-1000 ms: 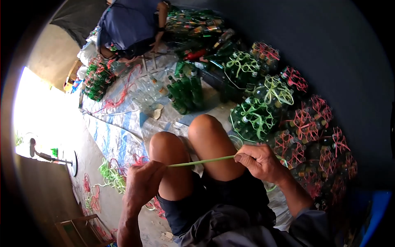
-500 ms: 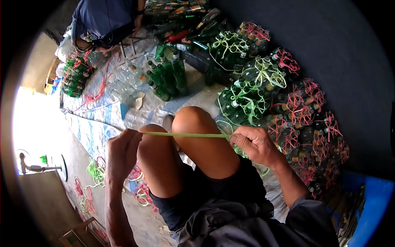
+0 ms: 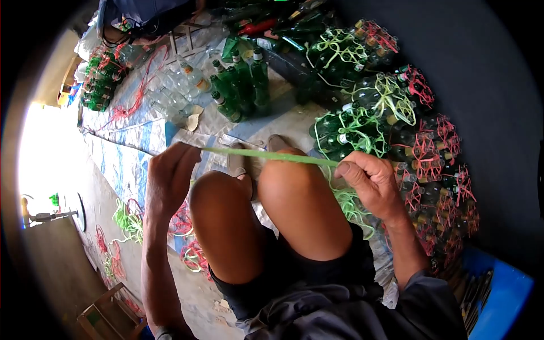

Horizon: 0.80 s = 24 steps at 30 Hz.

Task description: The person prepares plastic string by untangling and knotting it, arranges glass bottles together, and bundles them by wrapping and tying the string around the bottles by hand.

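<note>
Open room: a bare stretch of blue-and-white plastic sheet (image 3: pixel 133 161) at ten o'clock, edged by upright green glass bottles (image 3: pixel 243 85) near twelve and a green-cord-bound bottle bundle (image 3: pixel 354 133) at two. A flat light-green strip (image 3: pixel 266 155) runs taut nine-to-three, right end slightly lower, pinched in the closed fingers of left hand (image 3: pixel 174 170) and right hand (image 3: pixel 371 181). Half a second ago it crossed the left knee (image 3: pixel 218 204); now it sits past it, toward twelve.

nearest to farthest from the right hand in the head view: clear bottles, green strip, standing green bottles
1. Green strip, held in the right hand
2. Standing green bottles, ahead and to the left
3. Clear bottles, farther left
</note>
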Each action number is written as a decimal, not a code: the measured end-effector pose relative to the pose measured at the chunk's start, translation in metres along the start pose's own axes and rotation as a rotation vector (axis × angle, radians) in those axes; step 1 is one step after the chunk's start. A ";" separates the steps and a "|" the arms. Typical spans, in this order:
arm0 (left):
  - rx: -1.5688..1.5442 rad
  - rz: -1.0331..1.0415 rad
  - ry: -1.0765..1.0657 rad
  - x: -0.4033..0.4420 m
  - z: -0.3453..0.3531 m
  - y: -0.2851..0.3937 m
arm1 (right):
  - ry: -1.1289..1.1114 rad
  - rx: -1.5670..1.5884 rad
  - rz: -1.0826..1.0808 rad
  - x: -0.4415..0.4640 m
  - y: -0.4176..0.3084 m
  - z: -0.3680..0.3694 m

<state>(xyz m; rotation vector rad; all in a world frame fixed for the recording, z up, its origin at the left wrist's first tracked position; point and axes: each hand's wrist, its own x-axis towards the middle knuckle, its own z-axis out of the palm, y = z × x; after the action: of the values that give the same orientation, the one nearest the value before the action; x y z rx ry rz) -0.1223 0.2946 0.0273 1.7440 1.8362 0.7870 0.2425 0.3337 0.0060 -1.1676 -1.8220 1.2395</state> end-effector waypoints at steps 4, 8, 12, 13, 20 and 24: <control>-0.044 0.026 0.067 0.029 0.001 -0.018 | -0.026 0.048 0.082 0.034 0.006 0.005; -0.012 0.046 0.125 0.068 -0.002 -0.047 | -0.049 0.057 0.061 0.075 0.027 0.018; 0.036 0.122 0.214 0.119 -0.006 -0.095 | -0.033 0.050 0.088 0.114 0.055 0.028; 0.040 0.111 0.218 0.133 -0.007 -0.107 | -0.037 0.094 0.128 0.124 0.061 0.031; 0.148 0.058 0.271 0.225 0.013 -0.178 | 0.079 0.317 0.195 0.230 0.112 0.064; 0.178 0.050 0.357 0.280 0.033 -0.215 | 0.167 0.382 0.157 0.305 0.143 0.079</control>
<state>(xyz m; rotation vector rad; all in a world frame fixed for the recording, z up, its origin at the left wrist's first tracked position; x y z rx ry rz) -0.2726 0.5719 -0.1346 1.8583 2.1583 1.0386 0.0962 0.6064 -0.1490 -1.1693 -1.3203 1.4537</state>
